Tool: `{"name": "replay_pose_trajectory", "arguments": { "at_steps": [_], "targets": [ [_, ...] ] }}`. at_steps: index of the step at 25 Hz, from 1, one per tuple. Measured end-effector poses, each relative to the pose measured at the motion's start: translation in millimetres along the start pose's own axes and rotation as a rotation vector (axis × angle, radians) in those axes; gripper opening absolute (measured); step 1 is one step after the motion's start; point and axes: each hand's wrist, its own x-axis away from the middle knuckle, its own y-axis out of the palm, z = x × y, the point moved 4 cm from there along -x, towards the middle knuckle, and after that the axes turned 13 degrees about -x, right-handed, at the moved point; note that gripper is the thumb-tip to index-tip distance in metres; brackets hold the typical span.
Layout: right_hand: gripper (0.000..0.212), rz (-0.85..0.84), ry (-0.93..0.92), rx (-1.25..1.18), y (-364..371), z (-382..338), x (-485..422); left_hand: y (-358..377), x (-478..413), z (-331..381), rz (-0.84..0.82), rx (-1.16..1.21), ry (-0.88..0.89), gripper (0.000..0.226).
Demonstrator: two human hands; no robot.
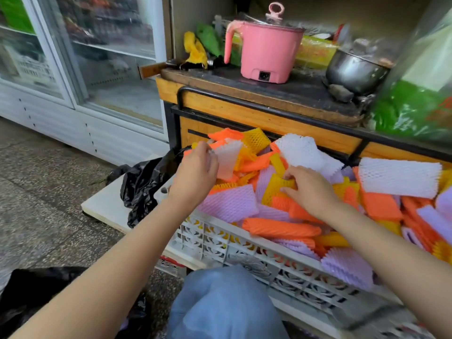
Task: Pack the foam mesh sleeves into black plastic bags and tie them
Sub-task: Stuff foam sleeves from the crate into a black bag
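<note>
A grey plastic crate (244, 250) is heaped with foam mesh sleeves in orange, yellow, purple and white. My left hand (195, 172) holds a small bunch of sleeves, a white one (228, 157) foremost, above the crate's left end. My right hand (308, 187) pinches a yellow sleeve (277, 184) in the middle of the pile. A crumpled black plastic bag (144, 184) lies on a white board just left of the crate. Another black bag (36, 292) sits at the lower left by my knee.
A wooden counter (269, 118) with a black metal rail stands behind the crate, carrying a pink electric pot (264, 47) and a steel pot (354, 72). A glass-door fridge (85, 57) stands at left. Green bags (411, 111) sit at right. Bare stone floor lies at left.
</note>
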Motion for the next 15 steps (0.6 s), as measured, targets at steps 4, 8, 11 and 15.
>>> {"name": "replay_pose_trajectory", "arguments": {
  "at_steps": [4, 8, 11, 15],
  "targets": [
    [0.018, 0.365, -0.078, -0.129, -41, -28, -3, -34, 0, 9, 0.064, 0.171, -0.081, 0.01],
    [0.016, 0.566, -0.21, -0.195, -69, -65, -5, -46, 5, 6, 0.052, 0.303, -0.241, 0.01],
    [0.018, 0.618, -0.305, -0.258, -69, -93, 2, -44, 12, 3, 0.019, 0.352, -0.322, 0.012],
    [0.027, 0.36, -0.374, -0.539, -37, -132, 23, -25, 23, -1, -0.109, 0.714, -0.457, 0.026]
  ]
}}
